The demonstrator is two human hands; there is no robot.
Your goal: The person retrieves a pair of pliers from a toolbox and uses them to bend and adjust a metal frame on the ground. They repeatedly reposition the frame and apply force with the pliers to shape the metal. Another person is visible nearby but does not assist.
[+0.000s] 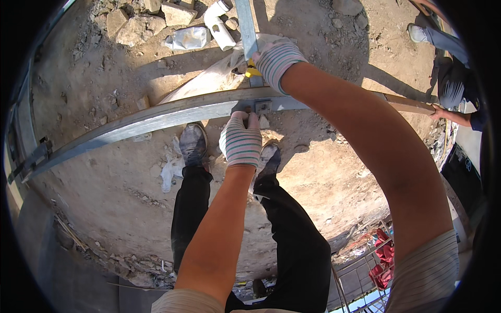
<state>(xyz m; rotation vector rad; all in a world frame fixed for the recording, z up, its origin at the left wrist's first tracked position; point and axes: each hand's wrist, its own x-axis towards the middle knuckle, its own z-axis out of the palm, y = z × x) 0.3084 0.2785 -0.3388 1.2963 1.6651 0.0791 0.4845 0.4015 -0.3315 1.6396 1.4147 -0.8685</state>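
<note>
A long grey metal beam (pixel 182 115) runs across in front of me, with a narrower metal bar (pixel 245 23) meeting it from the far side. My left hand (pixel 241 141), in a white striped glove, is closed with its fingertips at the beam's near face. Whatever it pinches is too small to make out. Just right of those fingers, a small square metal plate (pixel 263 107) sits on the beam. My right hand (pixel 279 62), gloved likewise, is closed beside the bar, on a yellow-and-black tool (pixel 252 70) that is mostly hidden by the glove and bar.
A white plastic pipe elbow (pixel 219 26), a clear plastic bottle (pixel 188 38) and broken stones (pixel 141 28) lie beyond the beam. At right, another person's hand (pixel 440 111) touches the beam's end. A wire cage (pixel 365 266) with red cloth stands near lower right.
</note>
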